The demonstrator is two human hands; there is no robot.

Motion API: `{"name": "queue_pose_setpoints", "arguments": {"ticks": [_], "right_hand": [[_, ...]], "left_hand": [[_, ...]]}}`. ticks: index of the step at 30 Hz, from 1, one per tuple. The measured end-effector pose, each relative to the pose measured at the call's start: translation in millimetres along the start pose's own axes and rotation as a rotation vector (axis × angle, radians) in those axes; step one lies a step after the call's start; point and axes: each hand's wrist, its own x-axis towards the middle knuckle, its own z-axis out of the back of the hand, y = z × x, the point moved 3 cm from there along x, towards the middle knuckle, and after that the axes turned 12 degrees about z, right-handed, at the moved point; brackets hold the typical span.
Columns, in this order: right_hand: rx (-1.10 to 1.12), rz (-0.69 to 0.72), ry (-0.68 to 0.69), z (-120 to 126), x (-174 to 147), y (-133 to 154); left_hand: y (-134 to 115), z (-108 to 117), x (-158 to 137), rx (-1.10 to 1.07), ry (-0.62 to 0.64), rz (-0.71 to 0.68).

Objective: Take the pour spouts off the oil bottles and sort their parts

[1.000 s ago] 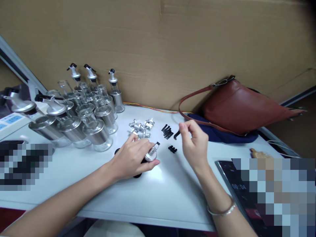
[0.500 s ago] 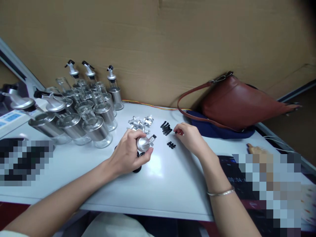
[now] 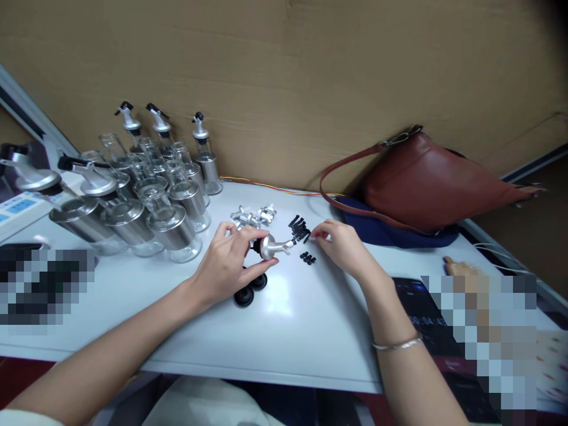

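Observation:
My left hand (image 3: 228,257) is closed round a silver pourer spout (image 3: 270,247) with a black stopper at its base, its nozzle pointing right. Below that hand, black round stoppers (image 3: 244,296) lie on the table. My right hand (image 3: 339,242) has thumb and fingers pinched on a small black lever (image 3: 307,236) at the edge of a pile of similar black levers (image 3: 298,225). Just in front of the pile sit several small black caps (image 3: 307,258). Silver spout parts (image 3: 252,216) are heaped beyond my left hand.
Glass bottles with steel sleeves (image 3: 173,231) crowd the left side of the table (image 3: 310,331), some topped with pourers. A brown leather bag (image 3: 417,189) rests on dark blue cloth at the back right. A phone with a timer (image 3: 426,322) lies right; a cardboard wall (image 3: 266,89) stands behind.
My left hand has tilted the pourer spout so its nozzle points right and its black stopper shows. My right fingers have shifted slightly left to the lever pile.

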Motion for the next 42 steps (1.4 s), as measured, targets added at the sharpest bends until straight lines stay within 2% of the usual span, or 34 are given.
{"name": "queue_pose_setpoints", "arguments": {"ticks": [5, 8, 14, 24, 42], "right_hand": [[0.024, -0.027, 0.020, -0.3, 0.7, 1.0], [0.028, -0.041, 0.061, -2.8, -0.3, -1.6], [0.004, -0.048, 0.034, -3.8, -0.4, -3.9], [0.026, -0.023, 0.139, -4.9, -1.5, -7.5], [0.006, -0.011, 0.082, -6.0, 0.0, 0.3]], "left_hand": [[1.7, -0.7, -0.1, 0.027, 0.040, -0.003], [1.9, -0.8, -0.2, 0.022, 0.026, -0.016], [2.1, -0.8, -0.2, 0.021, -0.010, -0.029], [1.9, -0.6, 1.0, 0.026, -0.007, -0.039], [0.0, 1.7, 4.2, 0.062, 0.022, -0.043]]}}
